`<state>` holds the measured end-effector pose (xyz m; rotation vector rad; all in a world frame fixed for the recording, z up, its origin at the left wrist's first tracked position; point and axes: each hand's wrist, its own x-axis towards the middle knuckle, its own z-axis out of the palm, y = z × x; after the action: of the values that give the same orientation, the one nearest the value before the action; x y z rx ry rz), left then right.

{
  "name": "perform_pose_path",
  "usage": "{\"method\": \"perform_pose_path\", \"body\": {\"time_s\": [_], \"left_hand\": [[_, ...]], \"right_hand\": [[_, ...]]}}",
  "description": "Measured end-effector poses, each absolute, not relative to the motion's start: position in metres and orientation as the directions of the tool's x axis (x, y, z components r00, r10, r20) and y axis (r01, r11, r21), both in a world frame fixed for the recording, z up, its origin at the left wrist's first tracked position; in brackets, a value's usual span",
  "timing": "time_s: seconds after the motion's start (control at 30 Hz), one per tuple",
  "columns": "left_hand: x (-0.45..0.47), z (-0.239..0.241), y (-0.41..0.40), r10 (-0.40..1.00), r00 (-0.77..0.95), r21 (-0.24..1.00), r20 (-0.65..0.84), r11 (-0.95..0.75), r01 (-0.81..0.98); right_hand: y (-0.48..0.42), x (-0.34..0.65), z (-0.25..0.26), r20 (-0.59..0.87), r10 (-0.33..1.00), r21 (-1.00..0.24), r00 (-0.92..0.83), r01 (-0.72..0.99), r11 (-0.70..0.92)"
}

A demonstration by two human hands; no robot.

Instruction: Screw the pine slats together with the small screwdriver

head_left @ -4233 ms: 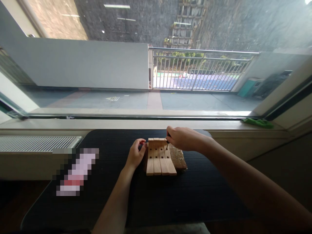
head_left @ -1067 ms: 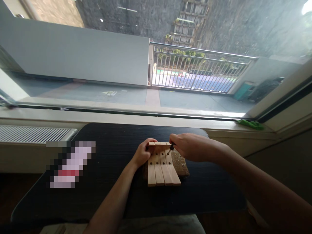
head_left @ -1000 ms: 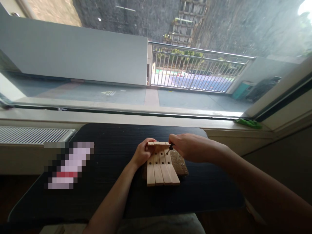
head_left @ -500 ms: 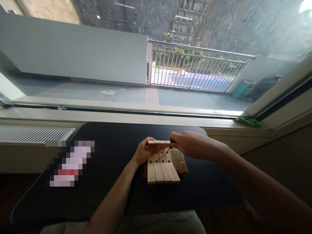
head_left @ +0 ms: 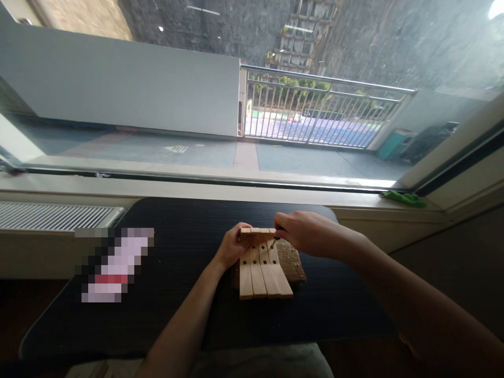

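Several pale wooden slats (head_left: 260, 281) lie side by side, with two rows of dark screws or holes across them and a narrow wooden strip along their far end. They rest on a brown, rough-textured block (head_left: 293, 262). My left hand (head_left: 233, 245) is closed round the far left edge of the slats. Above their far right corner, my right hand (head_left: 297, 231) grips a screwdriver (head_left: 277, 234) with a dark handle. Its thin shaft slants down to a dark spot on the rightmost slat. My right fingers hide most of the handle.
The dark table (head_left: 177, 294) stands against a window sill (head_left: 197, 190). A blurred-out pinkish item (head_left: 126, 254) lies on its left side. A green cloth (head_left: 405, 199) sits on the sill at right, and a white radiator (head_left: 59, 216) is at left.
The whole view has shifted very slightly. Both hands, the screwdriver and the slats keep the same places relative to each other.
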<state>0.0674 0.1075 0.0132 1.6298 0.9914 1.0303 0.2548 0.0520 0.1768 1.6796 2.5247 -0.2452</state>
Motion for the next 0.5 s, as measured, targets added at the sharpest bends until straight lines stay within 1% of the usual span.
{"method": "perform_pose_path", "body": {"time_s": [0.23, 0.5], "left_hand": [[0.0673, 0.0162, 0.1067, 0.929, 0.311, 0.956, 0.198, -0.253, 0.146], [0.0677, 0.0131, 0.1073, 0.930, 0.305, 0.955, 0.206, -0.259, 0.144]], "right_hand": [[0.0514, 0.2541, 0.1776, -0.185, 0.910, -0.044, -0.372, 0.928, 0.370], [0.0509, 0.2529, 0.1771, -0.158, 0.932, -0.106, -0.325, 0.945, 0.311]]}}
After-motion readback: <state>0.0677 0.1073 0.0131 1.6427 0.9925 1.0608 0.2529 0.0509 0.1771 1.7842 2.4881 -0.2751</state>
